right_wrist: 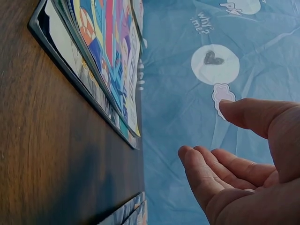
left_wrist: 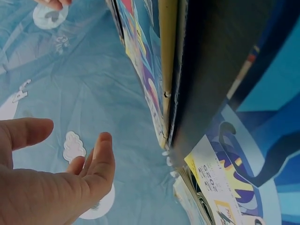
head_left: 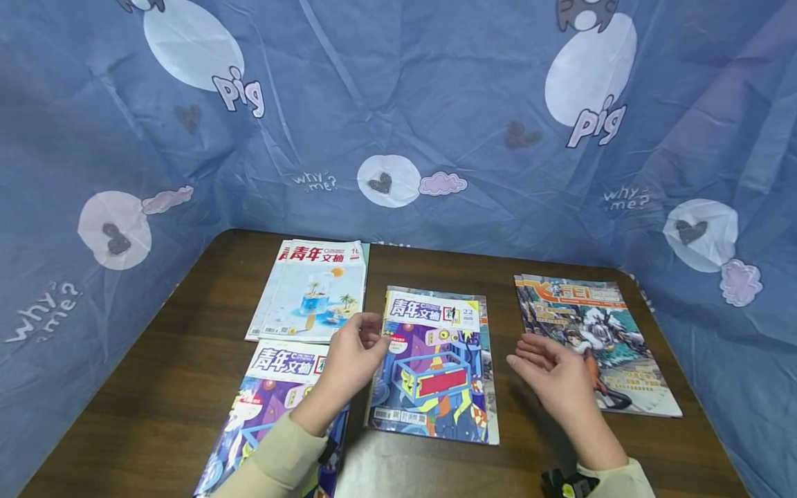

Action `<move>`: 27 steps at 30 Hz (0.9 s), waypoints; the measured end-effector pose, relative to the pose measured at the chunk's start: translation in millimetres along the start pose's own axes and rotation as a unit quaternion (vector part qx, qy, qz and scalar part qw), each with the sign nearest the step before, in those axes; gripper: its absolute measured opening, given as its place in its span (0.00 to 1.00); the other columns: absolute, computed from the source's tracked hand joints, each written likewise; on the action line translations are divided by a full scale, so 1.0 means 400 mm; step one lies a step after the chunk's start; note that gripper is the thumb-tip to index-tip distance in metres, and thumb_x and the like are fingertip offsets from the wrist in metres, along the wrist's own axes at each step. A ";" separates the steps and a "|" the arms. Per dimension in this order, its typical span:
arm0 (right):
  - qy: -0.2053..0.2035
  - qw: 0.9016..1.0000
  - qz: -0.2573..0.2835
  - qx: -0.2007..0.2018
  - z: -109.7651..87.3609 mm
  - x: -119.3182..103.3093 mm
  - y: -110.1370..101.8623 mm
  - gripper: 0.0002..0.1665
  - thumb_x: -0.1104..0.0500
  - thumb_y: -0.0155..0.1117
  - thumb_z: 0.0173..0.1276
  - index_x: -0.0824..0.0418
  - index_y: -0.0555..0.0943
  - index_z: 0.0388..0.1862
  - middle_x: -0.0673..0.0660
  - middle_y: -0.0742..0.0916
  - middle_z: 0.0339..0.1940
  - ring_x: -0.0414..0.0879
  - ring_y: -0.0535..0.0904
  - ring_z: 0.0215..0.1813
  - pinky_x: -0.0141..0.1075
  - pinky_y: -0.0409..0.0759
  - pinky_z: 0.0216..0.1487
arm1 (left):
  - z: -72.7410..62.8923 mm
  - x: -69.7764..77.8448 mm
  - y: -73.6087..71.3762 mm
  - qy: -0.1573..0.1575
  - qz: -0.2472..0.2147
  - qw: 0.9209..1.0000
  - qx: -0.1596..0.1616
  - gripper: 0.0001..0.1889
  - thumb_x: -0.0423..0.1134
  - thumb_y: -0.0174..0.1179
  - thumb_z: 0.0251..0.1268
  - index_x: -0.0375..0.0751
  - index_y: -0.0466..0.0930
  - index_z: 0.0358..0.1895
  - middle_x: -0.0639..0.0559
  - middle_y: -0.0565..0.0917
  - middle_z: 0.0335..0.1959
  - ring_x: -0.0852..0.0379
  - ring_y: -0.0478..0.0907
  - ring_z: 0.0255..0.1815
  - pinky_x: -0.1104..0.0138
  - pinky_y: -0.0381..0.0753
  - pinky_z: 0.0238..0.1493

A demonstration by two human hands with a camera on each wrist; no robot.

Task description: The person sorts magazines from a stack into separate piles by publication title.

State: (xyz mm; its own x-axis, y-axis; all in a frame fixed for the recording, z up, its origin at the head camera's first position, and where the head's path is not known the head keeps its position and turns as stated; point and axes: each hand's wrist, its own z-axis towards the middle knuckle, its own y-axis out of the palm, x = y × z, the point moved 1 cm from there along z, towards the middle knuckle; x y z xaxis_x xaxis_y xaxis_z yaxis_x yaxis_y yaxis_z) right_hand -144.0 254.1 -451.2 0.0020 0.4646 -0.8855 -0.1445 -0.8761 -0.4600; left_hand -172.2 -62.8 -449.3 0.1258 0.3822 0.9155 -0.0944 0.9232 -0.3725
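Note:
In the head view a small stack of magazines point(head_left: 429, 373) lies mid-table, a purple cover with a red box drawing on top. My left hand point(head_left: 351, 360) hovers at its left edge, fingers loosely bent and holding nothing. To the stack's right, my right hand point(head_left: 557, 377) hangs in the air with thumb and fingers apart, also holding nothing. It overlaps the comic-style FEI magazines point(head_left: 613, 339) in this view. Both wrist views show the thumb point(left_wrist: 28, 131) and fingers point(right_wrist: 206, 173) spread with a gap between.
White-covered magazines point(head_left: 317, 290) lie at the back left, and another purple magazine point(head_left: 274, 394) lies in front of them, partly under the left forearm. The dark wooden table point(head_left: 143, 387) is bordered by a blue printed cloth point(head_left: 398, 104) behind and at both sides.

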 end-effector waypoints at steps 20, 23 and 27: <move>0.033 0.999 0.003 -0.023 -0.010 0.000 0.039 0.32 0.59 0.74 0.67 0.72 0.76 0.65 0.69 0.83 0.58 0.58 0.82 0.58 0.31 0.81 0.52 | 0.024 -0.007 0.006 -0.045 0.059 0.996 -0.049 0.22 0.31 0.68 0.58 0.23 0.76 0.54 0.38 0.82 0.40 0.52 0.80 0.35 0.57 0.83 0.41; 0.034 0.999 -0.006 -0.024 -0.012 0.001 0.047 0.32 0.59 0.74 0.67 0.72 0.76 0.65 0.69 0.84 0.58 0.59 0.82 0.58 0.33 0.81 0.52 | 0.030 -0.011 0.007 -0.048 0.065 0.996 -0.049 0.22 0.31 0.67 0.58 0.24 0.76 0.54 0.38 0.82 0.41 0.51 0.79 0.35 0.57 0.83 0.41; 0.036 0.999 -0.005 -0.026 -0.014 0.002 0.057 0.31 0.61 0.74 0.66 0.72 0.76 0.64 0.69 0.84 0.57 0.59 0.82 0.57 0.36 0.82 0.52 | 0.036 -0.014 0.006 -0.047 0.075 0.995 -0.048 0.22 0.31 0.68 0.58 0.24 0.76 0.54 0.39 0.82 0.40 0.51 0.79 0.35 0.56 0.82 0.41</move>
State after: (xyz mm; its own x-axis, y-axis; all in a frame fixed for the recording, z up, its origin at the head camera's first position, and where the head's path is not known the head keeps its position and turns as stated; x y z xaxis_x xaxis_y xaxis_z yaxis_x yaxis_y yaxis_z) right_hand -141.6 234.0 -462.8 0.0742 0.4652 -0.8821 -0.0926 -0.8775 -0.4706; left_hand -187.2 -63.2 -453.2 0.0236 0.5154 0.8566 -0.0097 0.8569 -0.5154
